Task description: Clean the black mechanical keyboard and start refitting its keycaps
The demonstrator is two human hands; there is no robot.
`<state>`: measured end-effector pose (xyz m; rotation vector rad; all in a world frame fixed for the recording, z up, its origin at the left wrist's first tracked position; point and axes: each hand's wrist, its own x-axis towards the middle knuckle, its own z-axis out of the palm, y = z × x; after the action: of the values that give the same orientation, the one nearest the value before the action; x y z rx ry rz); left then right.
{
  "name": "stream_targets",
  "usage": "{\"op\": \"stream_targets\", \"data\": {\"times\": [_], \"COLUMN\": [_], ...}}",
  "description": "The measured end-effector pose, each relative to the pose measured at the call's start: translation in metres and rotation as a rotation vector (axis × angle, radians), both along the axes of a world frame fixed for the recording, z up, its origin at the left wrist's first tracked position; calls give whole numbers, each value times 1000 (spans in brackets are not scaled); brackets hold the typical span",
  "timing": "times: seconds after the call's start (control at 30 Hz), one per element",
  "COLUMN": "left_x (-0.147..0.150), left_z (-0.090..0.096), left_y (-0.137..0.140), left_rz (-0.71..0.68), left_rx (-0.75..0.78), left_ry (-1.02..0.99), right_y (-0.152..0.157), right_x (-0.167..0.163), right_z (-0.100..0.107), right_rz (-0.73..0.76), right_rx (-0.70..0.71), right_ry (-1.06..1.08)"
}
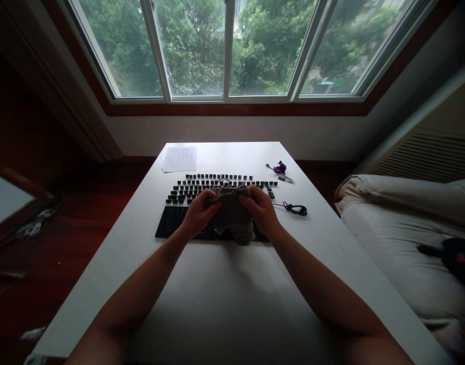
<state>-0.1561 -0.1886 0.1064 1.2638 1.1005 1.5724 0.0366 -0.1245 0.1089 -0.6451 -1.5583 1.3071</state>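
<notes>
Daylight from the window (228, 50) glares on the far tabletop (232, 154) (its near end is dim).

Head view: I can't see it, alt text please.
A person's left hand and right hand hold a crumpled grey-brown cloth above a flat black rectangular keyboard on a white table. Beyond the keyboard lie rows of small black keycaps; a thin coiled black cable sits to the right, a white paper sheet at the far left.

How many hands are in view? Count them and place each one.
2: the left hand pinches the dark cloth at its left side, the right hand at its right, both above the white table.
</notes>
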Motion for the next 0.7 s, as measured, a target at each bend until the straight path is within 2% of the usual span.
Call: {"op": "stream_targets", "data": {"times": [0.1,0.2,0.3,0.4,0.53,0.63,0.7], "left_x": [-1,-6,-12,-16,-13,-9,-8], "left_z": [13,24,29,31,36,42,45], "left_y": [-5,-10,-13,-17,-23,-28,-29], "left_rz": [23,-7,14,69,109,105,86], "left_rx": [64,53,6,24,73,63,56], "left_ry": [-24,-14,48,123,201,154,115], "right_y": [3,6,6,4,0,-3,-5], "right_x": [-1,-1,-1,0,-4,-11,-15], "right_z": [-2,-5,-6,-4,-8,-19,-26], "right_rz": [28,57,49,58,208,384,430], "right_rx": [10,20,28,34,21,-18,-48], "right_ry": [-36,-43,-51,-33,-45,-178,-211]}}
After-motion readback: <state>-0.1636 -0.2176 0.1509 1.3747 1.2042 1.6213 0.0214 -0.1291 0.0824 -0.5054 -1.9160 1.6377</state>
